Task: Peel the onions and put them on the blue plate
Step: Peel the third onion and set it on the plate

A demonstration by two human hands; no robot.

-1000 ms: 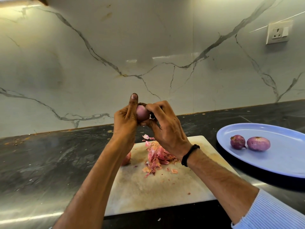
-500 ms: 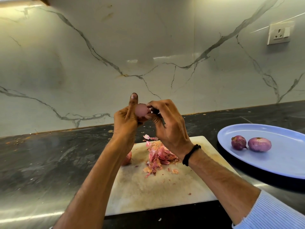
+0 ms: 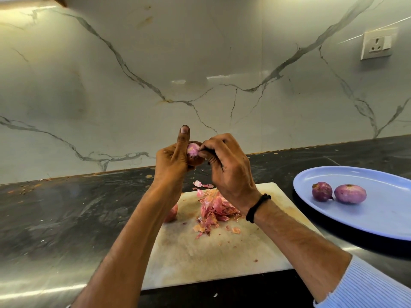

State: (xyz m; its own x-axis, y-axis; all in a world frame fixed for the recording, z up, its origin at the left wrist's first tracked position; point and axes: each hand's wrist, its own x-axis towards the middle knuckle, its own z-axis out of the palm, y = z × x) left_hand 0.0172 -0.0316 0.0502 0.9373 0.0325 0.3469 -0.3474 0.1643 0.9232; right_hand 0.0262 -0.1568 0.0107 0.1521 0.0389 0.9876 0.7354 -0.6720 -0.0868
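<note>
Little has shifted this past second, only the onion [image 3: 193, 150] rolling a touch in the left hand [image 3: 172, 158], which grips it above the board's [image 3: 200, 258] far edge, thumb straight up; the right hand [image 3: 229, 170] pinches at its skin; pale, glossy flesh shows, so it's nearly bare, I reckon; papery pink peel [image 3: 213, 210] lies heaped mid-board; a spare onion [image 3: 172, 215] peeps from behind the left forearm; right of the board, two smooth purple bulbs [image 3: 350, 194] sit on the glossy blue plate [image 3: 378, 218].
</note>
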